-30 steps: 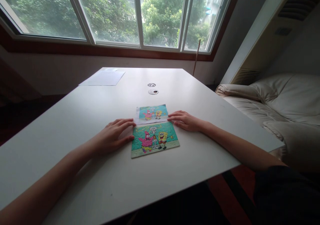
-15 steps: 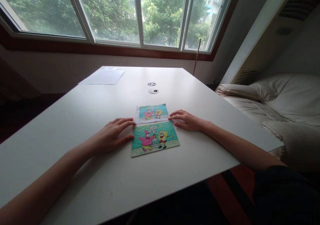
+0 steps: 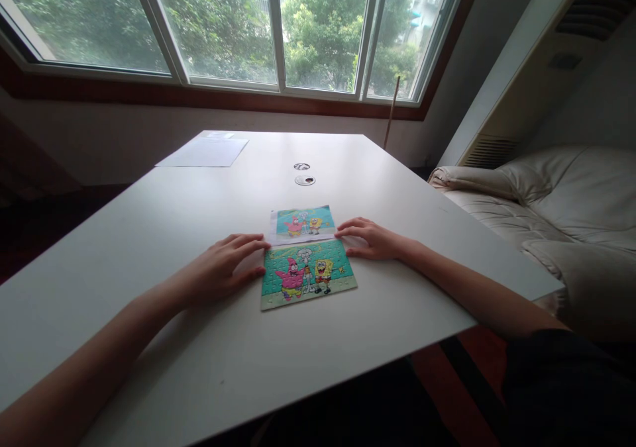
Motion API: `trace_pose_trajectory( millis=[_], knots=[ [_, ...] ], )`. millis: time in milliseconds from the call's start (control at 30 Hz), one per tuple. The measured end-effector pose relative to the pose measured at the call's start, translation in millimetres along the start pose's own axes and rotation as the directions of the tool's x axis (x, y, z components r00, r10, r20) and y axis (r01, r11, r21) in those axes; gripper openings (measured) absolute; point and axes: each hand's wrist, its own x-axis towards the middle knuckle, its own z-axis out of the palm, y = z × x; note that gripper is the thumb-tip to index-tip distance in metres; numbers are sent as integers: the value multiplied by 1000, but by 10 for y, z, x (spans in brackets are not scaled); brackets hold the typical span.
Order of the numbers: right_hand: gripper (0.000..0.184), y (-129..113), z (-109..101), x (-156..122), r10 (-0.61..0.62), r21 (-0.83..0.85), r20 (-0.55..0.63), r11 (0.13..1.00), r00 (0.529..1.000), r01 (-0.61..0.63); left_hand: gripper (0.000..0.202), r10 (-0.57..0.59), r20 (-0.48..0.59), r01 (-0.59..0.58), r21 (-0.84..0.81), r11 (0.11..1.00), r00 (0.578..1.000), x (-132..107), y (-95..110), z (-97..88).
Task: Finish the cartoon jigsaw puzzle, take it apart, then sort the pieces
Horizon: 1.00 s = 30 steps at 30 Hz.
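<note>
A jigsaw puzzle (image 3: 308, 273) with pink, white and yellow cartoon figures lies flat, its pieces joined into one rectangle. Just beyond it is a paper sheet (image 3: 304, 223) printed with the same picture, its near edge along the puzzle's far edge. My left hand (image 3: 226, 265) rests palm down, fingers stretched, the tips at the left edges of puzzle and sheet. On the other side, my right hand (image 3: 370, 238) lies with fingers extended and apart, its tips at the puzzle's upper right corner and the sheet's right edge. Neither hand grips anything.
Both lie on a white table (image 3: 238, 367). Farther back are a round cable hole cover (image 3: 305, 181) and large paper sheets (image 3: 203, 153) at the far left. A cream leather sofa (image 3: 556, 202) stands to the right, and a window (image 3: 223, 30) is behind the table.
</note>
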Motion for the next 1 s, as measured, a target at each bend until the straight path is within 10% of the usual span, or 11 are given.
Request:
trace_pose_trajectory(
  millis=[1000],
  knots=[
    [38,-65,34,-6,126,46,-85,991,988,-122,47,-66,-46,67,23,997,997,10,47,5]
  ],
)
